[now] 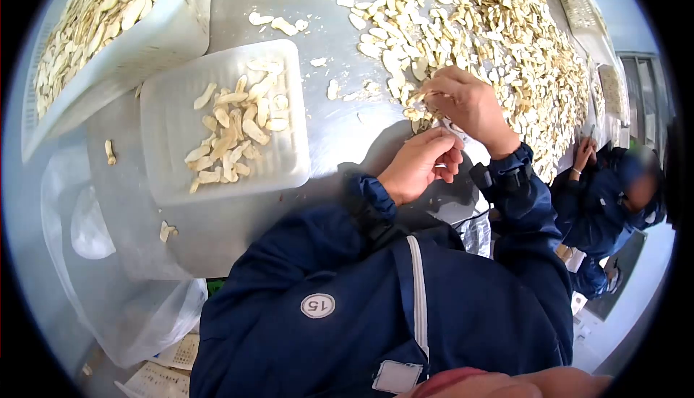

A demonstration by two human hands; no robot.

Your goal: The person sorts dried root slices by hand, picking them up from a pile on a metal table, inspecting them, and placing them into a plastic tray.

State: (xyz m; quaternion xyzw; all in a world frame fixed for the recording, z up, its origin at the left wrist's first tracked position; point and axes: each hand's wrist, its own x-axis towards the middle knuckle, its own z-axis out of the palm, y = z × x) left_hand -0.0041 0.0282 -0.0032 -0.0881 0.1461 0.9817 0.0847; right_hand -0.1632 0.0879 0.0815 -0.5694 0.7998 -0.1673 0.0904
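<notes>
A large spread of pale, dried, mushroom-like slices [499, 29] covers the right part of the steel table. At its near edge, my right hand [470, 105] is closed, its fingertips pinching down among the slices; what sits between them is partly hidden. Just below and to the left, my left hand [423, 165] is curled with thumb and fingers together, and whatever it may hold is too small to name. A white plastic tray [155, 123] stands left of my hands, with a small heap of longer slices [231, 134] in it.
A white basket [195, 22] full of slices stands at the upper left. The steel table [347, 134] carries stray pieces. A clear plastic bag [152, 318] hangs off its near left side. At the right, a co-worker [607, 195] in dark blue works near more baskets [582, 18].
</notes>
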